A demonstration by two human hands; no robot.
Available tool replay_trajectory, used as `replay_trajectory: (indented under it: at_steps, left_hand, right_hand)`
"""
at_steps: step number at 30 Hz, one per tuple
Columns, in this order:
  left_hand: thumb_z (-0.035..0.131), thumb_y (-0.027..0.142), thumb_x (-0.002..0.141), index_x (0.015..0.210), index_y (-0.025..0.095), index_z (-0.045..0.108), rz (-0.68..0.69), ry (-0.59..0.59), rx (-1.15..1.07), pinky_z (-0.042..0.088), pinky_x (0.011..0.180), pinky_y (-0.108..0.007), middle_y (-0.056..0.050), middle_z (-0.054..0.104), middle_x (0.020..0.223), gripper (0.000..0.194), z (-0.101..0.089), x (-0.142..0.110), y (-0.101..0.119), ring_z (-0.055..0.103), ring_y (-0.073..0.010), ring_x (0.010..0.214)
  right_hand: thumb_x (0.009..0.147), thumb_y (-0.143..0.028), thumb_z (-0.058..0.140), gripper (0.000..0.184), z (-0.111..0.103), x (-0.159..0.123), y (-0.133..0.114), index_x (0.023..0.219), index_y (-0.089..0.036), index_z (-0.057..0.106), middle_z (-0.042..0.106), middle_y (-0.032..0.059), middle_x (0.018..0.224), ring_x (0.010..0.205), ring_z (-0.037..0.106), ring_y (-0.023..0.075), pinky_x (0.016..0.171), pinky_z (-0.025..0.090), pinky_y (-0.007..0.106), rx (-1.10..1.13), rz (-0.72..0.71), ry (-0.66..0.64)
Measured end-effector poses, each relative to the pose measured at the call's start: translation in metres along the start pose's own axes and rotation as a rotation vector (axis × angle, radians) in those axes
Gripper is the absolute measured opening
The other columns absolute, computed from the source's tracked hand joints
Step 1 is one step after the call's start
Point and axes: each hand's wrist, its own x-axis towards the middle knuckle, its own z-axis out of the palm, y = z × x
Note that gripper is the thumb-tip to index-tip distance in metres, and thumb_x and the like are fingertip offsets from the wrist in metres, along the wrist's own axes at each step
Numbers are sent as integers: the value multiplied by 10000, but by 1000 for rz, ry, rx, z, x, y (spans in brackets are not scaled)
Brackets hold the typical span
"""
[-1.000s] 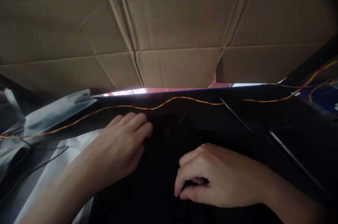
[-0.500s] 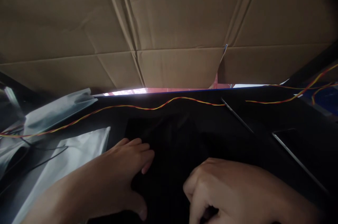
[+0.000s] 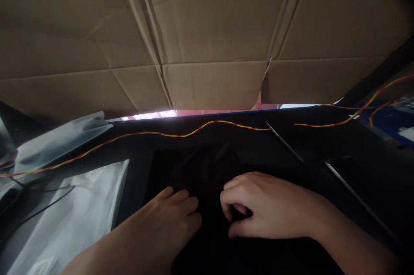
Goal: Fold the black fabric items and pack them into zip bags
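A black cloth (image 3: 194, 160), probably a garment, lies on the dark tabletop in front of me; its folds are faint in the low light. My left hand (image 3: 176, 219) rests on its left part with fingers curled down into the fabric, thumb hidden. To the right, my right hand (image 3: 254, 206) is bent over the same cloth, fingers curled and thumb tip near them, closed on the fabric. What lies right under the fingertips is too dark to make out well. Left of my left arm lies a frosted plastic bag (image 3: 97, 188).
A second plastic bag (image 3: 61, 137) lies at the back left, near thin black cables (image 3: 42, 210). A red-yellow twisted wire (image 3: 213, 122) crosses the back of the dark table (image 3: 136, 145). Two flat dark devices with shiny edges (image 3: 352, 186) lie right. Cardboard (image 3: 213, 20) hangs behind.
My right hand has moved up and away from me over the cloth. My left hand has shifted right and nearer, its fingers curling and its thumb going out of sight. The view has turned slightly right.
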Motion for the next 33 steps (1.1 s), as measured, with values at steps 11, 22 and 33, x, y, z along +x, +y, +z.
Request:
replay_trajectory:
  at_steps: [11,22,33]
  left_hand:
    - [571,353,1070,1272,221,677,-136,437,281,517,968,-524,-127,676,1312,264,-26,34,-52,634,-356,1174]
    - [453,186,1067,1408,268,604,-177,528,439,502,1005,-599,-90,697,1464,383,-18,36,-79,650,-371,1310]
    - [511,223,1057,1335,273,658,-226,469,413,538,898,-551,-101,714,1334,318,-18,36,-82,691,-365,1187]
  right_hand:
    - [1079,-274,613,293,-15,6,22,1334,-294,755,694,45,1148,1054,682,223,910,538,396,-165,38,361]
    - [1082,-288,549,412,-12,16,54,1476,-304,671,626,72,1530,1412,607,292,1209,501,536,-186,55,696]
    - [1079,-446,602,385,-26,1,48,1443,-343,673,658,46,1455,1163,715,249,1022,611,465,-107,122,627]
